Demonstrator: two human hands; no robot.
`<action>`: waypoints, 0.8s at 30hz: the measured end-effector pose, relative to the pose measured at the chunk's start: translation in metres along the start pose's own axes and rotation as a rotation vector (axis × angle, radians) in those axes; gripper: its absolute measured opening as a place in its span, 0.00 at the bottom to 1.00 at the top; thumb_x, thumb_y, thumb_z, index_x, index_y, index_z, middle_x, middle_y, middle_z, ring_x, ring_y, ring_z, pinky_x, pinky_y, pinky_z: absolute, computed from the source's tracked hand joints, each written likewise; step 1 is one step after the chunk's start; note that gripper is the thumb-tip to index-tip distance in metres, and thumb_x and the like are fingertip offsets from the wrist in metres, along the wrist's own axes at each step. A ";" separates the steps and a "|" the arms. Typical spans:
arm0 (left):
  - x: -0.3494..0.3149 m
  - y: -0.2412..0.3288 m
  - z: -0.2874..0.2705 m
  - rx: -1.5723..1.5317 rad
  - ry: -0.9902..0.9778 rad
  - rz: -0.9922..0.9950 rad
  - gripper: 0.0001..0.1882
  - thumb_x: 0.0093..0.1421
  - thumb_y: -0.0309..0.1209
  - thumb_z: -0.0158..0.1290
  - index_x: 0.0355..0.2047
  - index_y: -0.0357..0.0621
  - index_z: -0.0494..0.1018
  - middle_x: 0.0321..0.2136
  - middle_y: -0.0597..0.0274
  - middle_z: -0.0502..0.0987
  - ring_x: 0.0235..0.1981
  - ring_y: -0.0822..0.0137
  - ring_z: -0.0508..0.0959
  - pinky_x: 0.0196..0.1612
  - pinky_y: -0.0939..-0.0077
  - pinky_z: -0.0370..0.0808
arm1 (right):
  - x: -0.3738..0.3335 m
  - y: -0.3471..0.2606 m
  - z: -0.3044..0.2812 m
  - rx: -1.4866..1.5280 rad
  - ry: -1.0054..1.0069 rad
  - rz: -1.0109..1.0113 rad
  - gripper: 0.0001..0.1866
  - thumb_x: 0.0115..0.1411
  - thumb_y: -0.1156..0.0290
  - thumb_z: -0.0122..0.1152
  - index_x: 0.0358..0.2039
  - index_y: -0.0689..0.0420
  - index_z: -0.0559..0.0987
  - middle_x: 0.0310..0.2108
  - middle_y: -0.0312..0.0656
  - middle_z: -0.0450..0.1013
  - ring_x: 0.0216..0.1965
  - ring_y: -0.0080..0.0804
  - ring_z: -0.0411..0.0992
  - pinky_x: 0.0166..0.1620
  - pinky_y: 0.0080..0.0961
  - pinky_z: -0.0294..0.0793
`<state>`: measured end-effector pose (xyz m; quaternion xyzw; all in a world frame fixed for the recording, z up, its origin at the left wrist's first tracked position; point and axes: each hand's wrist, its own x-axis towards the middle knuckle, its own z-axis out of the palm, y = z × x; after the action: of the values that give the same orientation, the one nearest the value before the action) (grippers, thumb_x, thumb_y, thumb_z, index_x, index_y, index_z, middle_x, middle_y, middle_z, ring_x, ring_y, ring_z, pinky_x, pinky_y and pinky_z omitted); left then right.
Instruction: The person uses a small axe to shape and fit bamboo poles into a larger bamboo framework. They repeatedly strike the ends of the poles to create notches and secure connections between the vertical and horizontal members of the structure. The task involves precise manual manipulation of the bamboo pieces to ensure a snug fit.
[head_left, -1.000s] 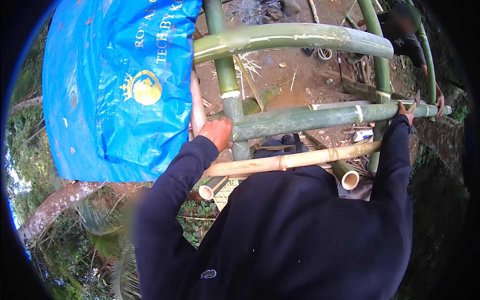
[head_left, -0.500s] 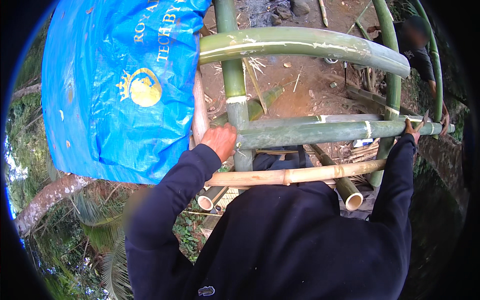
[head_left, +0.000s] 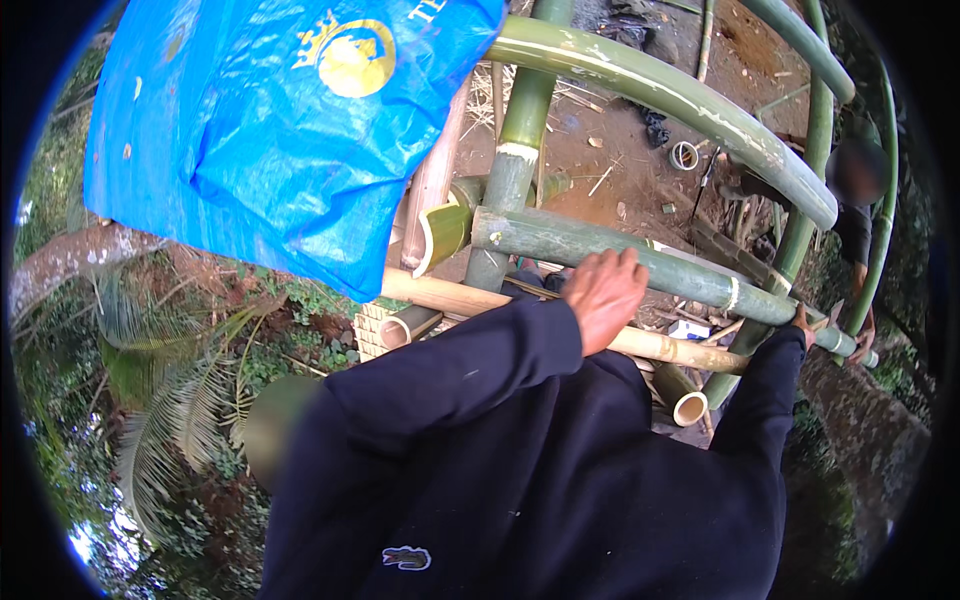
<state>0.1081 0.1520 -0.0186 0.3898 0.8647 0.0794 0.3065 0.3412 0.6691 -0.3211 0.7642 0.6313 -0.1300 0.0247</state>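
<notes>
A thick green bamboo pole [head_left: 590,240] runs crosswise in front of me, sloping down to the right. My left hand [head_left: 608,298] lies over its near side around the middle, fingers stretched out and slightly apart. Farther right, my right hand [head_left: 803,324] grips the same pole, partly hidden by my dark sleeve. A thin, pointed, blade-like piece [head_left: 831,313] sticks up beside the right hand; I cannot tell whether I hold it. Another person's hand [head_left: 864,346] is at the pole's far right end. Below the pole lies a pale bamboo rail [head_left: 665,347].
A blue tarp [head_left: 270,170] covers the left side. Upright bamboo posts [head_left: 525,120] and a curved bamboo piece [head_left: 690,95] frame the work. An open bamboo end [head_left: 690,407] juts toward me. A white bucket [head_left: 684,156] stands on the dirt below. Palm fronds [head_left: 195,400] hang at lower left.
My left hand has left the pole's left end and moved right to its middle. My right hand stays by the right end. The whole view has tilted and shifted.
</notes>
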 end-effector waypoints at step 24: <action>0.110 -0.012 0.145 0.459 0.567 0.159 0.06 0.53 0.36 0.52 0.22 0.52 0.72 0.22 0.70 0.66 0.31 0.67 0.68 0.33 0.69 0.61 | -0.237 -0.121 -0.185 0.529 -0.353 -0.933 0.24 0.69 0.51 0.53 0.54 0.58 0.76 0.20 0.29 0.64 0.20 0.14 0.59 0.23 0.17 0.57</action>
<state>0.1307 0.2092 -0.1908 0.4770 0.8775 0.0119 -0.0478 0.2149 0.5039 -0.0735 0.3511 0.8344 -0.4068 -0.1226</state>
